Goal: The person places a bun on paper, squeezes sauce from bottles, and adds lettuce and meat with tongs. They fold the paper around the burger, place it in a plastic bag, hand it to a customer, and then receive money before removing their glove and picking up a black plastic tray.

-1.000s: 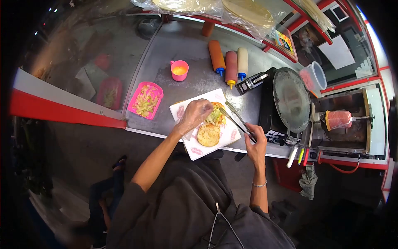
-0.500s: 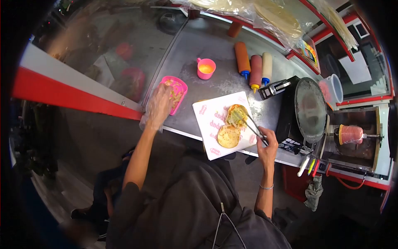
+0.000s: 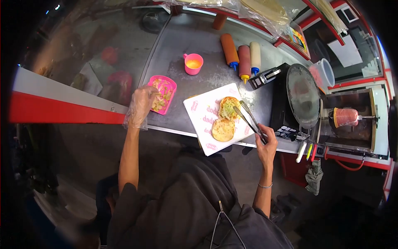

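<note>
My left hand (image 3: pixel 143 101), in a clear plastic glove, is at the left edge of a pink tray (image 3: pixel 173 96) of chopped food. Its fingers are bunched together over the food; what they hold is too small to make out. My right hand (image 3: pixel 266 143) grips metal tongs (image 3: pixel 251 120), whose tips are apart beside the topped bun half (image 3: pixel 229 108). That half carries shredded greens and lies on printed white paper (image 3: pixel 199 120), touching a plain bun half (image 3: pixel 223 130) nearer me.
A pink cup (image 3: pixel 193 64) with yellow-orange contents stands behind the tray. Three sauce bottles (image 3: pixel 244 60) lie farther back. At the right are a round griddle (image 3: pixel 304 95), a clear tub (image 3: pixel 322 74) and a meat spit (image 3: pixel 346 117). A person's leg shows low at the left.
The tongs have drawn back from the topped bun half, and their tips have spread. My left hand's fingers have bunched at the tray's left side. The whole view has shifted slightly.
</note>
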`<state>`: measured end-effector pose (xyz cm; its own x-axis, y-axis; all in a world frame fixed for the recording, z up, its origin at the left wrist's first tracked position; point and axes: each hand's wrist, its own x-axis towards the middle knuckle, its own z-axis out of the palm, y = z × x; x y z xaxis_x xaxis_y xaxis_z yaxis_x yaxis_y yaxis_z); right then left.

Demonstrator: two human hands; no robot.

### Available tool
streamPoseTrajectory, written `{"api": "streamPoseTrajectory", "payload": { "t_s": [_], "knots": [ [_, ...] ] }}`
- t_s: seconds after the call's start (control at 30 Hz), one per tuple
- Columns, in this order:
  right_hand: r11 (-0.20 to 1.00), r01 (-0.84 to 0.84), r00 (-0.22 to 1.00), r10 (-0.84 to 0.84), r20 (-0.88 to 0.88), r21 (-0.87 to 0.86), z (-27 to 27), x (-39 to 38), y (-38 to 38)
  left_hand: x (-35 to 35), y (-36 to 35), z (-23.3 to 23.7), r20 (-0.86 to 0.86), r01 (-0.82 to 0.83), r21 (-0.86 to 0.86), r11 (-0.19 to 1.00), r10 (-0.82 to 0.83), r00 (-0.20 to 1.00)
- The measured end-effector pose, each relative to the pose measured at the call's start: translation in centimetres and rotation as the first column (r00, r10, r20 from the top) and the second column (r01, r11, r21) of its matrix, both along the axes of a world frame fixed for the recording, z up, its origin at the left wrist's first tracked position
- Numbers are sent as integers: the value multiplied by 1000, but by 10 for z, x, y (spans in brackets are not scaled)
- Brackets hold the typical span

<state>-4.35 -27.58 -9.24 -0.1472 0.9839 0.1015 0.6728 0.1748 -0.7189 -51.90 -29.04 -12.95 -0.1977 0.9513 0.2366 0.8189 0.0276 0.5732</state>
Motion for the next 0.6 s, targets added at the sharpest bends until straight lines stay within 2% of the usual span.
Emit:
{"api": "streamPoseTrajectory", "payload": {
  "t_s": [0.07,0.17,0.3,0.37,0.4,0.47,0.53,0.6],
  "knots": [
    [998,52,994,-55,-97,-32,2,2,-7,2,-2,4,32,-3,63,998,1,1000],
    [998,51,996,-53,-67,-28,2,12,-6,-1,2,1,-74,-67,30,997,69,995],
    [997,58,992,-62,-110,-42,3,19,-4,7,0,13,-50,-55,9,998,55,997],
    [998,49,992,-53,-114,-37,2,26,-2,23,1,29,95,-79,29,996,75,993],
    [998,58,991,-62,-121,-35,0,31,0,39,3,46,88,-69,32,997,66,994],
    [999,36,988,-41,-152,-35,-3,40,4,87,10,79,378,1,56,998,-23,925],
    [999,24,988,-28,-155,-27,-3,45,9,127,25,77,334,114,125,986,-150,931],
    [1000,11,988,-14,-156,-19,-5,49,13,169,40,64,454,205,69,976,-213,865]
  ]
}}
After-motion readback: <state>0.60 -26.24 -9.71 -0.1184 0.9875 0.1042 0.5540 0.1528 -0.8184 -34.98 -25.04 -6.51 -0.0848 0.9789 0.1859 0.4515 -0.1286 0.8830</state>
